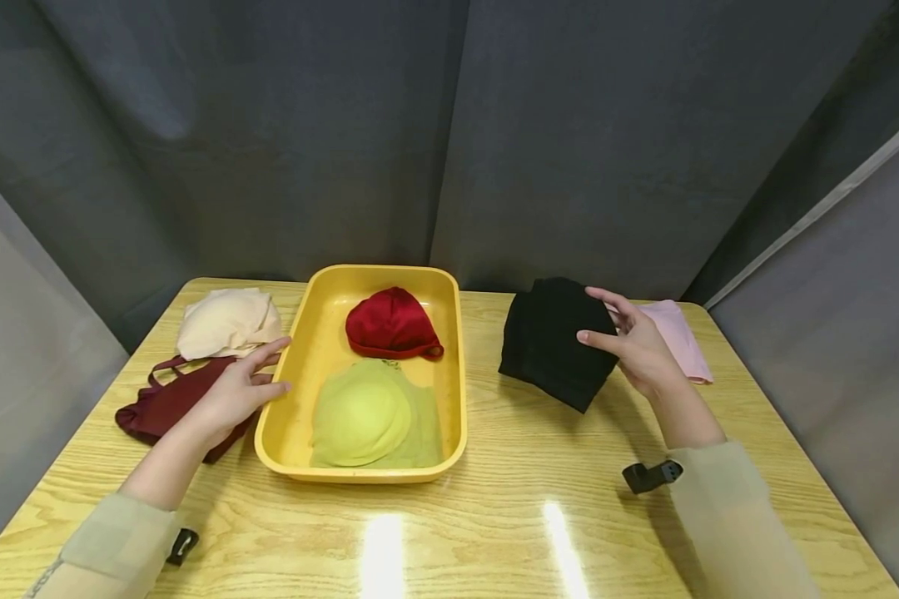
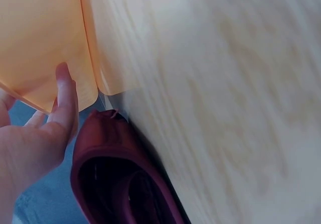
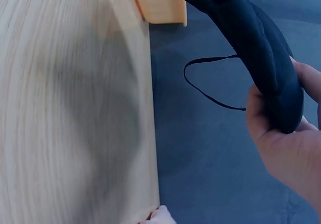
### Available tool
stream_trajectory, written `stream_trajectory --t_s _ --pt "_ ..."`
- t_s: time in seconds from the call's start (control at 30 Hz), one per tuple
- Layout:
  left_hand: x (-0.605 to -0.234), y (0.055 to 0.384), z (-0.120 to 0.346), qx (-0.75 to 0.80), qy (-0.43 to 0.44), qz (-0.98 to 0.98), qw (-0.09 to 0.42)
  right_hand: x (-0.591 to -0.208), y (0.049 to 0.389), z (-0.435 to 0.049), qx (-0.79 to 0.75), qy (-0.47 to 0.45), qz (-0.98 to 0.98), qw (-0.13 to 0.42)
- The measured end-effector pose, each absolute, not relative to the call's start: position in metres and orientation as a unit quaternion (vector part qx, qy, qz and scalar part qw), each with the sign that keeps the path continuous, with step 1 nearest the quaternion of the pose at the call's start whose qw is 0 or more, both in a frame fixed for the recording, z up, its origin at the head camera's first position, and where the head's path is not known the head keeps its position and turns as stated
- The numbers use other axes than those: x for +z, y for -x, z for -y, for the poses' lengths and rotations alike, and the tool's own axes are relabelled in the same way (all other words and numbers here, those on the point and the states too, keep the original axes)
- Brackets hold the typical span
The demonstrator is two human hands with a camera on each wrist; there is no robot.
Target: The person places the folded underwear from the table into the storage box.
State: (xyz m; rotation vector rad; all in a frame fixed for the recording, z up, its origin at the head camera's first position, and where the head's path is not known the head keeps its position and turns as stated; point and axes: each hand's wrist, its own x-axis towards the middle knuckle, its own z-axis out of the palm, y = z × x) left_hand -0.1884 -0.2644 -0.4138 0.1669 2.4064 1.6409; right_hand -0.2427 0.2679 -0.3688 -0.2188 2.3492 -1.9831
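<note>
My right hand (image 1: 644, 345) pinches a black bra (image 1: 550, 337) by its right edge and holds it above the table, right of a yellow tray (image 1: 460, 374). In the right wrist view a thin strap loop hangs from the black bra (image 3: 261, 58). My left hand (image 1: 232, 399) rests its fingertips on the tray's left rim, fingers loosely extended. Inside the tray lie a red satin bra (image 1: 391, 323) at the back and a yellow-green bra (image 1: 367, 416) in front. Partly beneath the left forearm is a maroon bra (image 1: 172, 403), its cup (image 2: 125, 184) showing in the left wrist view.
A cream bra (image 1: 228, 320) sits at the back left of the wooden table (image 1: 494, 516). Behind the right hand lies a pale pink cloth (image 1: 677, 337), partly hidden. Grey curtains (image 1: 569, 150) stand along the table's back and sides.
</note>
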Motion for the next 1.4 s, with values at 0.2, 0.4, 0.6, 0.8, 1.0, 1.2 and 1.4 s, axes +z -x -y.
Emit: stream_trajectory --t_s 0.2,0.4,0.6,0.8,1.0,1.2,1.4 --pt "-0.414 0.189 0.264 0.559 -0.050 -0.820 0.112 -0.360 0.234 -0.259 -0.661 0.091 -0.745 0.023" --pt "-0.413 0.188 0.264 0.552 -0.048 -0.825 0.112 -0.349 0.224 -0.248 -0.678 0.123 -0.724 0.009" --pt "-0.412 0.188 0.263 0.556 -0.052 -0.822 0.113 -0.342 0.218 -0.238 -0.720 0.167 -0.673 0.009" --pt "-0.411 0.187 0.264 0.558 -0.052 -0.820 0.115 -0.331 0.212 -0.227 -0.722 0.190 -0.665 0.005" --pt "-0.413 0.188 0.264 0.556 -0.052 -0.821 0.115 -0.321 0.205 -0.213 -0.718 0.204 -0.665 0.009" --pt "-0.415 0.190 0.266 0.559 -0.053 -0.820 0.113 -0.314 0.199 -0.198 -0.712 0.219 -0.667 0.010" --pt "-0.416 0.192 0.266 0.563 -0.051 -0.817 0.115 -0.309 0.195 -0.182 -0.710 0.227 -0.667 0.005"
